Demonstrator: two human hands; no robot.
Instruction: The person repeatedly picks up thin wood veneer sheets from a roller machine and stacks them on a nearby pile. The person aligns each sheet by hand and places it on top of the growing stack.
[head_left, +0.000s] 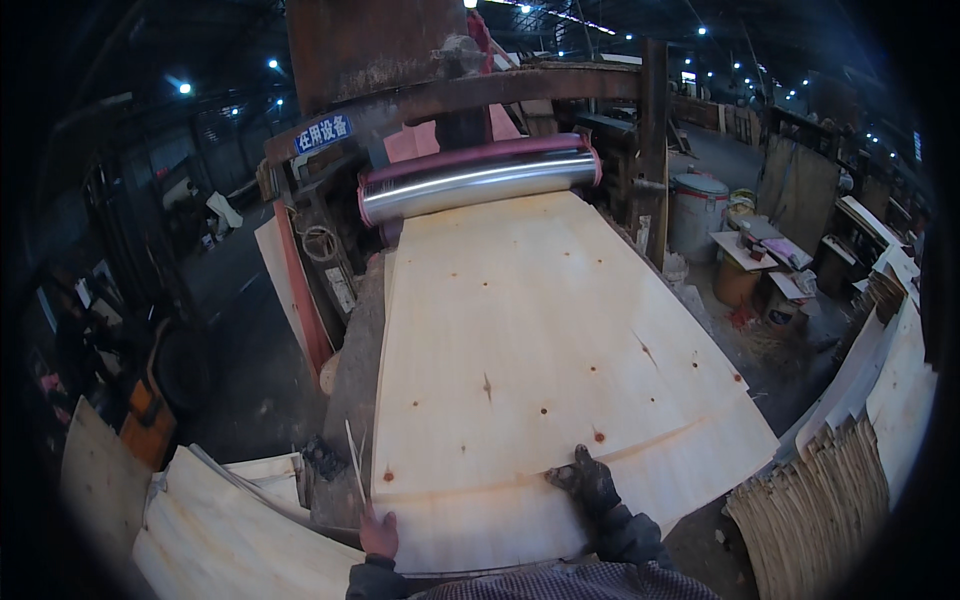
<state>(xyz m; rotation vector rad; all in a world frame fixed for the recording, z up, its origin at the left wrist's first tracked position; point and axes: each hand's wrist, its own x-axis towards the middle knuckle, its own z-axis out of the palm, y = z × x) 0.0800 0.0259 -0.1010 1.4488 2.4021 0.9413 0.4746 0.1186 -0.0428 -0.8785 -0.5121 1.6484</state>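
Note:
A pale wood veneer sheet (517, 337) with dark knots lies before me, its far end reaching a shiny metal roller (480, 180). Another veneer sheet (480, 532) shows under its near edge. My left hand (380, 534) is bare and at the near left edge of the stack; a thin wood strip (354, 459) rises from its fingers. On the near edge of the upper sheet rests my right hand (589, 480), in a dark, worn glove, thumb and fingers apart. The undersides of both hands are hidden.
A rusty steel frame (525, 88) with a handwheel (320, 244) surrounds the roller. Stacked veneer (817, 502) stands at right, more veneer sheets (232, 525) at left. Beyond are a lidded drum (697, 214), small buckets and a forklift-like vehicle (150, 420).

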